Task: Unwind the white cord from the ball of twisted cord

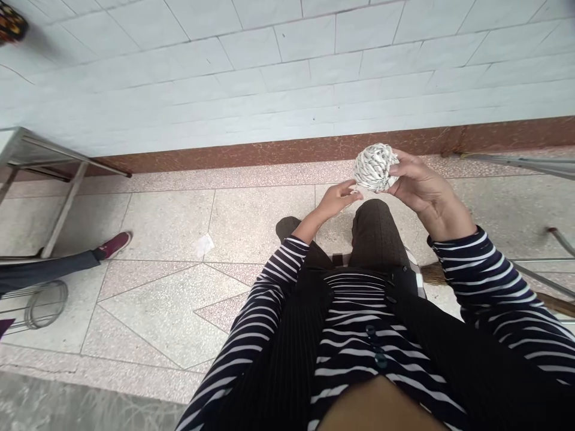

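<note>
**A:** Where's the action right now?

**B:** Up in front of my knees. My right hand (420, 182) is clenched round a white ball of twisted cord flecked with dark thread (375, 167), fingers curled over its right side and thumb underneath. The ball is held in the air above the floor, just ahead of my dark trouser leg (375, 230).

**A:** And the other hand?

**B:** My left hand (335, 200) sits just beside the ball, lower and to its left. The fingertips (353, 190) are pinched together right at the ball's bottom edge. Whether there's a loose end of cord between them, I cannot tell; it's too small to make out.

**A:** What's around you?

**B:** Pale speckled stone floor tiles (171, 221) below, with a small white scrap of paper (204, 244) lying on them well to the left. A reddish-brown skirting strip (269, 152) runs along the foot of the white tiled wall (287, 72). On the far left there's a metal-framed table (49, 161), and another person's leg in dark trousers with a maroon shoe (114, 244) stretches out under it. A round wire stand (42, 305) sits near that leg. To my right, thin metal rods (521, 161) cross the corner.
</note>
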The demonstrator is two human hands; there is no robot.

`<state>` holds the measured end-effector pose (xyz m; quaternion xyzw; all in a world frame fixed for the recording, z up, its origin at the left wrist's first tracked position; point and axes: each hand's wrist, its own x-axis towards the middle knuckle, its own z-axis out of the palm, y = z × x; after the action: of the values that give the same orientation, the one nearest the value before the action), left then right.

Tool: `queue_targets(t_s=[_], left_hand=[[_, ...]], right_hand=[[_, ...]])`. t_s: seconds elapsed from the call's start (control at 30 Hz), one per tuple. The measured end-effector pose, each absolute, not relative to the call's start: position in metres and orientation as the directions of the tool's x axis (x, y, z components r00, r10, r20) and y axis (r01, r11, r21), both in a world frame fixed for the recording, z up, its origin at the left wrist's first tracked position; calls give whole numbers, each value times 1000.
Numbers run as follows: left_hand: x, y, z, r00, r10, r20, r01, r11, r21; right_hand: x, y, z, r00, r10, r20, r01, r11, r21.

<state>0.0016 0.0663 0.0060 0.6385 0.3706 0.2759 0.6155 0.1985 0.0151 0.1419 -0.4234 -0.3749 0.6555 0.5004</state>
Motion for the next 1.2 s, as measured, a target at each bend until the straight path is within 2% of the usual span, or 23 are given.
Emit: queue_targets(t_s=[0.13,0.27,0.5,0.63,0.73,0.83,0.93,1.07,1.2], left_hand=[[17,83,43,498,864,75,151,-172,973],[18,85,55,508,856,94,206,-227,952],[-6,58,33,600,800,18,188,-163,969],[-17,39,16,653,757,-26,59,-17,998],[-26,34,5,673,737,-60,5,77,997],[-35,34,-6,650,753,-107,64,87,994],[-43,31,-13,608,778,-157,193,47,980],[-46,17,-13,630,758,-170,281,-19,959],[-43,3,0,658,733,-174,229,25,973]], right_hand=[[198,23,145,-185,962,-200,-250,-243,-937],[204,25,151,-188,972,-145,-210,-184,-960],[218,31,138,-91,985,-146,-123,-156,-980],[218,41,122,3,985,-171,-153,-169,-974],[214,45,116,-1,979,-205,-210,-200,-957],[209,44,120,-28,981,-193,-234,-194,-952],[206,41,129,13,992,-128,-220,-122,-968],[210,50,128,90,994,-54,-91,-46,-995],[217,70,101,220,971,89,176,50,-983]])
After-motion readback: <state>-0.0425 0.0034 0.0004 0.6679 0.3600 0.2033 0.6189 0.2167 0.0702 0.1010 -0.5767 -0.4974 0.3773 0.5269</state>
